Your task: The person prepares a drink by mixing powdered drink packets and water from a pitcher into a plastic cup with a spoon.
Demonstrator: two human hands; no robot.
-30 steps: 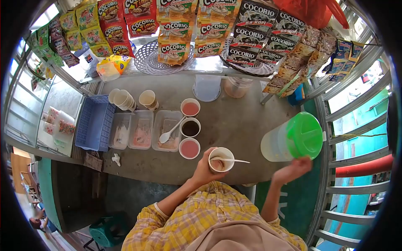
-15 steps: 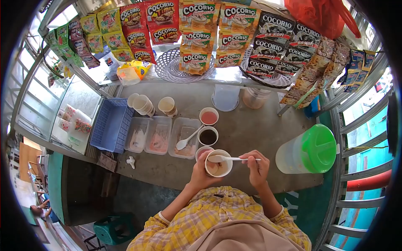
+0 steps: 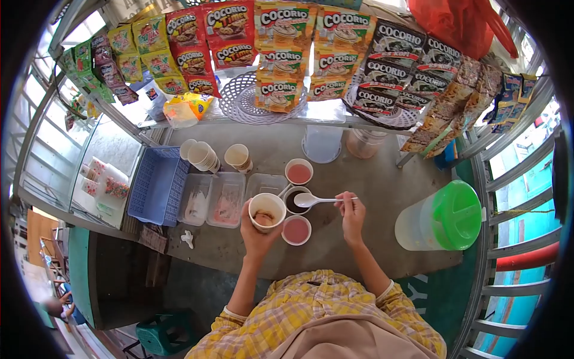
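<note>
My left hand (image 3: 257, 239) is wrapped round a white paper cup (image 3: 267, 210) tilted toward me, with brownish matter at its bottom. In my right hand (image 3: 351, 216) is a white plastic spoon (image 3: 317, 200), its bowl over a cup of dark liquid (image 3: 293, 209). Behind that cup stands a cup of pink liquid (image 3: 299, 173), and nearer me a second pink-filled cup (image 3: 296, 231). The held cup partly hides a clear tub (image 3: 267, 181) to the left of the row. A white spoon handle (image 3: 284, 189) shows between the tub and the cups.
Two clear tubs of powder (image 3: 227, 200) sit beside a blue basket (image 3: 156, 185). Stacked paper cups (image 3: 204, 157) stand behind them. A green-lidded jug (image 3: 439, 215) is at the right. Drink sachets (image 3: 281, 60) hang along the back above a shelf.
My left hand has moved the held cup left and away from me, uncovering the nearer pink cup. The spoon has come out of the held cup, over the dark drink.
</note>
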